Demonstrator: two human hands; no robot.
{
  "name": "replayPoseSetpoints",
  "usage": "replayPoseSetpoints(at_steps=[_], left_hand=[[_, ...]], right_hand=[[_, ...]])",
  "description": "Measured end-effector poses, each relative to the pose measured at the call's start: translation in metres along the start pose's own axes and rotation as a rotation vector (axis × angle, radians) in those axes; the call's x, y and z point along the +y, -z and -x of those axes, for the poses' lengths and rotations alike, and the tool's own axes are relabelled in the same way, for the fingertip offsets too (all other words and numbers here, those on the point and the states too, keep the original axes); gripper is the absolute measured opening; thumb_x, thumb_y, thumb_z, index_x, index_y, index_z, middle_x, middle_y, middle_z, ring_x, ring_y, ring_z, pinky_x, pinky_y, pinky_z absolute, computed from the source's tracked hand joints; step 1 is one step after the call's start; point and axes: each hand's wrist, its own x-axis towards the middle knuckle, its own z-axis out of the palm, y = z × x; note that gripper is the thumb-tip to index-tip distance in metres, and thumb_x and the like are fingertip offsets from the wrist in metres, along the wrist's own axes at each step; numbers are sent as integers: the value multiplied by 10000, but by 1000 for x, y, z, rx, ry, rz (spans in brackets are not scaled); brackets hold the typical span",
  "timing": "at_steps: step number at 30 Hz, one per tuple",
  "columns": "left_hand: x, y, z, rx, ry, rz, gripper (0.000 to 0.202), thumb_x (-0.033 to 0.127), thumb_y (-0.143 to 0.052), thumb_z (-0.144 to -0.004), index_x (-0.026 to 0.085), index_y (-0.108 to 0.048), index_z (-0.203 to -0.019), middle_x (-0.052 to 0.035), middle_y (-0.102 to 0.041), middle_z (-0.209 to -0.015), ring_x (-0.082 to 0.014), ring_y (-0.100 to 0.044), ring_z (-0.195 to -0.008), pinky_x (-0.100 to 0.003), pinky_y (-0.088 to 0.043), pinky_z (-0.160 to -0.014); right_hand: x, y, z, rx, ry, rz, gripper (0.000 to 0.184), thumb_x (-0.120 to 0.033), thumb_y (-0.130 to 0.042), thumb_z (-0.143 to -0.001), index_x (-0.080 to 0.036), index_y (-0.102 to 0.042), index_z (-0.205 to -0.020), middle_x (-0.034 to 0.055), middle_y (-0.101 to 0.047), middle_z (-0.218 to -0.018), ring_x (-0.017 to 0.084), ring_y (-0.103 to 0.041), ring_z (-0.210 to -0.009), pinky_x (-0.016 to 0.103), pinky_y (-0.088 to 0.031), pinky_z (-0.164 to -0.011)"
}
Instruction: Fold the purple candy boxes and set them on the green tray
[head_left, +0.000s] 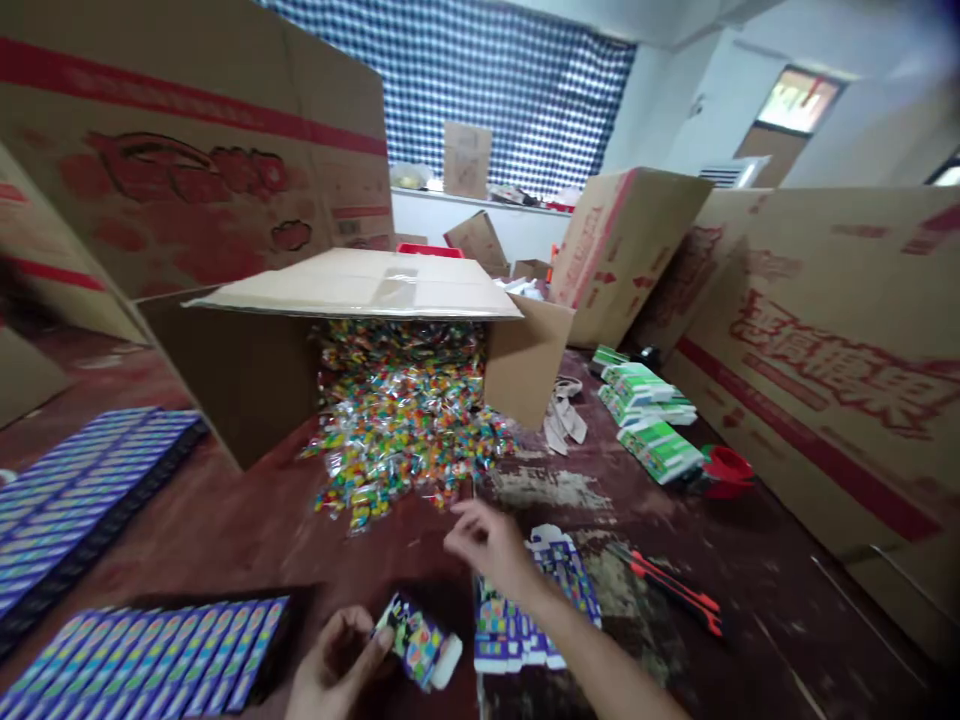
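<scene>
My left hand [337, 665] is at the bottom edge, its fingers closed round a small printed carton [418, 642] with its white end pointing right. My right hand [484, 542] reaches forward over the dark red table [225, 530], fingers loosely spread and blurred, holding nothing I can see. It hovers just short of a heap of small colourful wrapped sweets [397, 430] that spills from a cardboard box [300, 330] lying on its side. Under my right wrist lies a stack of flat unfolded cartons [559, 580].
Trays of filled purple cartons sit at the left [82, 490] and bottom left [150, 655]. Green-and-white packs [649, 415], a red tape holder [726, 470] and a red-handled cutter [675, 590] lie on the right. Tall cardboard boxes [832, 360] wall in the table.
</scene>
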Motion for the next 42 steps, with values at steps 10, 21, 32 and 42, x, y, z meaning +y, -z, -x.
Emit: replayPoseSetpoints(at_steps=[10, 21, 32, 42], left_hand=[[-33, 18, 5, 35, 220, 93, 699, 351, -809, -518, 225, -502, -1133, -80, -629, -1061, -170, -623, -550, -291, -511, -490], [-23, 22, -4, -53, 159, -46, 574, 508, -757, -617, 147, -629, -1045, -92, -692, -890, -265, -654, -782, -306, -510, -664], [-7, 3, 0, -224, -111, -299, 409, 468, -676, -755, 143, -648, -1001, -77, -678, -870, -233, -604, -824, -258, -461, -728], [-11, -9, 1, -269, -110, -182, 292, 397, -667, -791, 148, -580, -916, -70, -644, -870, -209, -588, -822, -254, -459, -706]], right_hand=[[24, -19, -65, -27, 140, 334, 336, -129, -660, -745, -236, -619, -1061, 69, -630, -1120, 256, -507, -1138, 362, -428, -935], [26, 14, -52, 45, 103, 98, 217, -176, -450, -903, -195, -652, -982, 51, -681, -1003, 171, -637, -918, 288, -484, -850], [-51, 15, -17, -81, 111, -165, 102, -214, -525, -875, -216, -624, -853, -23, -658, -780, 133, -613, -727, 240, -462, -702], [-61, -13, -6, 178, 137, -248, 95, -187, -583, -837, -189, -615, -748, 50, -606, -946, 167, -590, -912, 285, -455, -827]])
